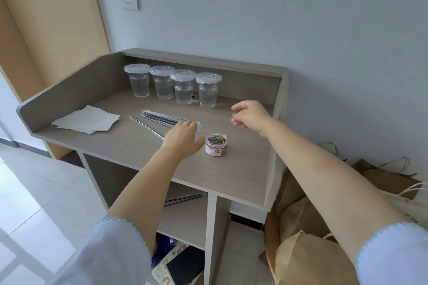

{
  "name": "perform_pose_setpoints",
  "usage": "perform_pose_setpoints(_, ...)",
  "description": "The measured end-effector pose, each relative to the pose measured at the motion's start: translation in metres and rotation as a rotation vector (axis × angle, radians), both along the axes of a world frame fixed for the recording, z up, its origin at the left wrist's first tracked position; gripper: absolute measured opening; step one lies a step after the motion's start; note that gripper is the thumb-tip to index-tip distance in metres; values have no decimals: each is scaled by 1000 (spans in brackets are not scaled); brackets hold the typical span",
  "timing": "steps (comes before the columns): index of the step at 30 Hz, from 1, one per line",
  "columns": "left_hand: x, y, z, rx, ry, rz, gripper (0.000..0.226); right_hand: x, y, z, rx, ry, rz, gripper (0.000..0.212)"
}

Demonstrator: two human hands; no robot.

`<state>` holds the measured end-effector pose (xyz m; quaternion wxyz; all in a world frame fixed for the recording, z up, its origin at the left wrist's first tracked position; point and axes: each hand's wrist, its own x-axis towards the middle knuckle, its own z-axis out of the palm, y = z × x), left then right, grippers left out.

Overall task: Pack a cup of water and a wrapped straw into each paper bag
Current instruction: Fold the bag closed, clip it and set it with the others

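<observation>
Several lidded clear cups of water [184, 87] stand in a row at the back of the grey desk [231, 169]. Wrapped straws [159, 118] lie in a loose bunch mid-desk. My left hand [183, 139] reaches over the near end of the straws, fingers extended and touching them. My right hand [250, 114] hovers right of the cups and pinches a small red paper clip [234, 119]. Brown paper bags [308, 250] lie on the floor to the right of the desk.
A small open jar of coloured paper clips [216, 145] stands just right of my left hand. White napkins [86, 119] lie at the desk's left. Raised side walls border the desk. More straws [183, 199] sit on the shelf below.
</observation>
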<state>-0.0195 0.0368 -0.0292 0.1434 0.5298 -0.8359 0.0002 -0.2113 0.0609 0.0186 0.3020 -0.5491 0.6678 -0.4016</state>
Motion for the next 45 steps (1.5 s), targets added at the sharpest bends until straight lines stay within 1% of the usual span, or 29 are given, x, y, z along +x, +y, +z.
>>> perform_pose_setpoints(2,-14,4,4,6,53,-29,45,-9,13,4,-59,0,-23,22)
perform_pose_setpoints(5,-40,14,12,-14,103,-92,40,-23,36,12,-112,-38,-61,18)
perform_pose_setpoints(10,-84,38,37,-78,158,-212,47,-51,80,32,-246,-158,-175,12)
perform_pose_setpoints(11,-93,44,43,-91,154,-237,46,-59,91,36,-262,-160,-189,15)
perform_pose_setpoints(12,-103,51,48,-103,148,-259,45,-67,102,38,-274,-160,-203,17)
perform_pose_setpoints(14,-123,66,59,-122,137,-300,45,-88,126,40,-285,-147,-248,14)
perform_pose_setpoints(19,-184,119,72,-151,141,-409,43,-141,201,36,-266,-141,-376,14)
perform_pose_setpoints(24,-255,197,57,-109,108,-536,49,-201,290,23,-226,-132,-486,15)
perform_pose_setpoints(32,-369,334,22,-51,47,-796,42,-286,448,-4,-193,-168,-714,18)
perform_pose_setpoints(37,-434,414,3,-30,1,-973,45,-331,543,-25,-172,-163,-895,27)
perform_pose_setpoints(41,-481,468,-9,7,-43,-1081,48,-359,608,-37,-142,-152,-1025,30)
perform_pose_setpoints(45,-529,513,-18,15,-46,-1161,46,-392,660,-47,-166,-170,-1154,26)
